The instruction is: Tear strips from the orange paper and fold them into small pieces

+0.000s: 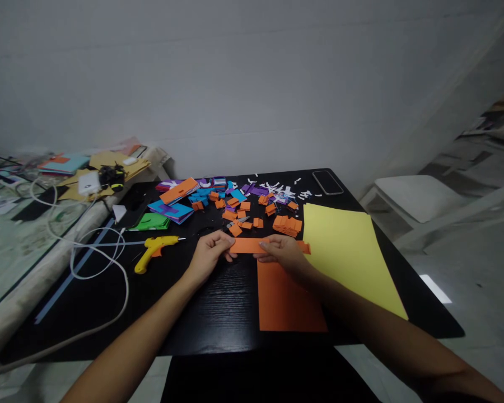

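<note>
Between my two hands a strip of orange paper (247, 245) is stretched level above the black table. My left hand (212, 252) pinches its left end between thumb and fingers. Further along the strip, my right hand (283, 253) grips it, and a folded end pokes out to the right of that hand. A larger orange sheet (289, 305) lies flat below my right hand, which partly hides its top. Just beyond the hands are small folded orange paper pieces (258, 223) and a stack of orange pieces (287, 225).
A yellow glue gun (157, 246) lies left of my left hand. Yellow sheets (353, 252) cover the right side of the table (218, 324). White paper scraps (277, 190), a phone (327, 182) and colored paper packets (172, 209) sit toward the back. A white cable (124, 302) crosses the left side.
</note>
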The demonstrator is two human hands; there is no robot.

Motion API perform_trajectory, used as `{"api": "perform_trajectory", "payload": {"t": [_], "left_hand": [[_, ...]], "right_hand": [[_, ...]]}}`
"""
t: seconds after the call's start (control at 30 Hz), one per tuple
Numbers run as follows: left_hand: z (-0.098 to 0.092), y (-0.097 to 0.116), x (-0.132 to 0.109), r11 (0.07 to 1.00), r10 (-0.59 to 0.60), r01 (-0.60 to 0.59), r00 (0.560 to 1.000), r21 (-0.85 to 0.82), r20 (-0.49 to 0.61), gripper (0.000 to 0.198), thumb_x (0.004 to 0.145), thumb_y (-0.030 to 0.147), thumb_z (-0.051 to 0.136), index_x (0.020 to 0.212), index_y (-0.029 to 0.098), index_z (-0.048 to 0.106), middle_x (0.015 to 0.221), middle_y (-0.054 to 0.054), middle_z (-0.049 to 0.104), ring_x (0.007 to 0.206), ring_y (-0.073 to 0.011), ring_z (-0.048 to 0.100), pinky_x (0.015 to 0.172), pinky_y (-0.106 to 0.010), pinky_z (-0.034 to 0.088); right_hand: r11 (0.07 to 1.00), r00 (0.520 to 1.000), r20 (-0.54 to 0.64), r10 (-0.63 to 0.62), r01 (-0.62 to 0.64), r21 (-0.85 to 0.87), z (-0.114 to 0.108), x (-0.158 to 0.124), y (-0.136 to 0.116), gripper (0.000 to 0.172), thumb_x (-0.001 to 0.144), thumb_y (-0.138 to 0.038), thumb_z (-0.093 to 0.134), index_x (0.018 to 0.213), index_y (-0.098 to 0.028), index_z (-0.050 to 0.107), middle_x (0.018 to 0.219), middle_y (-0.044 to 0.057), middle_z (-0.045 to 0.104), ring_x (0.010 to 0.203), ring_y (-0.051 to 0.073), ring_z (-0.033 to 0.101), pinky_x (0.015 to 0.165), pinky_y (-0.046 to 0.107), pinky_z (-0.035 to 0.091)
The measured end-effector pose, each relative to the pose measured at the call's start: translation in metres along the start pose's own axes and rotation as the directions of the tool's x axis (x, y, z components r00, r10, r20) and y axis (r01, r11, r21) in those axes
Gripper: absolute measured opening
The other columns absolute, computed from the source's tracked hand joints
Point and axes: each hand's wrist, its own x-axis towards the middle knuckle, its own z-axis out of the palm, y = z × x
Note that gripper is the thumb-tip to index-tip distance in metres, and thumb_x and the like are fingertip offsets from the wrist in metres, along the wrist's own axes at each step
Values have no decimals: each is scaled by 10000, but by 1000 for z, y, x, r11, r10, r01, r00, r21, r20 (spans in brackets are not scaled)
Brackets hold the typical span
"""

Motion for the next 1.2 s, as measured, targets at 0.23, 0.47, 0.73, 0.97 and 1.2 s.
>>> {"api": "perform_trajectory", "payload": {"t": [0.23, 0.47, 0.73, 0.97, 1.2], "left_hand": [[-4, -3, 1, 999, 24, -24, 1000, 31, 13, 247, 798, 371, 728, 762, 136, 663, 616, -31, 706, 509, -130, 615, 544, -233, 482], [-7, -2, -1, 982, 42, -80, 975, 169, 218, 252, 819, 377, 713, 778, 137, 645, 605, 16, 623, 544, -106, 564, 557, -208, 425], [0, -8, -3, 974, -14, -49, 961, 221, 276, 370, 855, 481, 703, 759, 124, 674, 682, -24, 680, 577, -111, 602, 580, -218, 484], [-2, -9, -2, 967, -2, -66, 964, 245, 267, 385, 859, 491, 702, 765, 118, 683, 684, -39, 695, 579, -111, 610, 573, -215, 488], [-1, -9, -2, 960, -3, -69, 967, 273, 254, 380, 856, 491, 704, 758, 124, 684, 676, -42, 701, 575, -119, 614, 574, -224, 492]], "right_hand": [[999, 999, -34, 27, -25, 48, -1, 3, -1, 382, 700, -438, 892, 835, -138, 696, 779, 104, 788, 691, 216, 786, 677, 298, 664], [997, 1000, 13, 6, -5, -72, 1, -5, -7, 422, 662, -489, 886, 819, -144, 701, 707, 80, 770, 660, 218, 773, 643, 315, 643], [992, 998, 35, -51, 55, -114, 6, -10, -9, 443, 674, -545, 850, 812, -157, 687, 714, 56, 757, 673, 220, 765, 673, 351, 629], [985, 994, 5, -113, 113, -129, 4, -9, -11, 416, 703, -550, 825, 768, -172, 665, 720, 35, 747, 623, 168, 722, 631, 303, 603], [986, 993, -5, -115, 113, -120, 6, -10, -10, 396, 711, -533, 814, 785, -175, 663, 744, 25, 724, 625, 156, 694, 629, 301, 598]]}}
